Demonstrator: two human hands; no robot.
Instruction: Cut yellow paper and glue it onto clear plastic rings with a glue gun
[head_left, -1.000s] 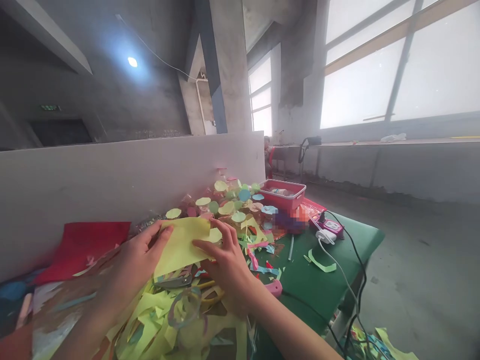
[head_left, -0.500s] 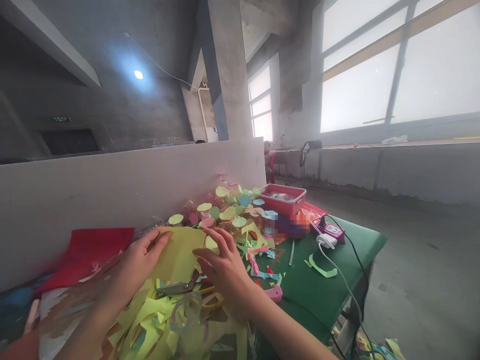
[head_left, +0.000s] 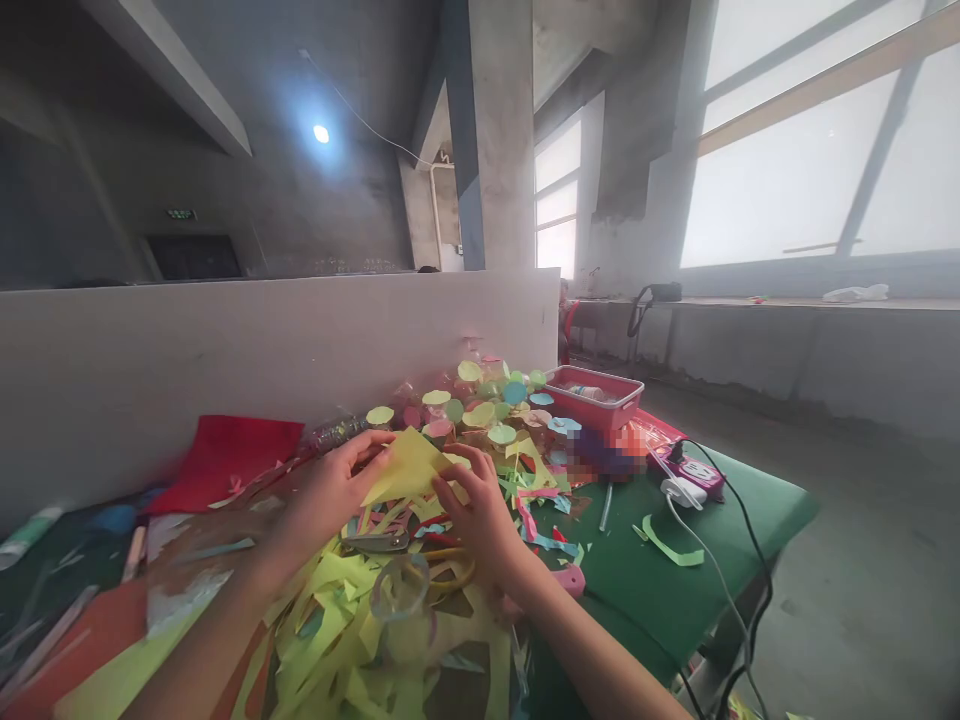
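Note:
Both my hands hold a yellow paper sheet (head_left: 409,466) just above a heap of coloured paper scraps. My left hand (head_left: 334,490) pinches its left edge, thumb on top. My right hand (head_left: 480,505) presses its right edge with curled fingers. The sheet now looks folded into a triangle shape. Scissors (head_left: 379,543) with yellow handles lie in the scraps right under my hands, beside a clear tape ring (head_left: 397,590). Behind the sheet lie several cut paper circles (head_left: 480,405) in yellow, green, blue and pink.
A white partition board (head_left: 225,350) runs along the back of the green table (head_left: 675,590). A red sheet (head_left: 225,455) leans at the left. A pink tray (head_left: 596,395) and a power strip (head_left: 694,470) with cables sit at the right.
The yellow sheet went from a flat wide piece to a smaller folded triangle. Both hands drew closer together, and the view swung left.

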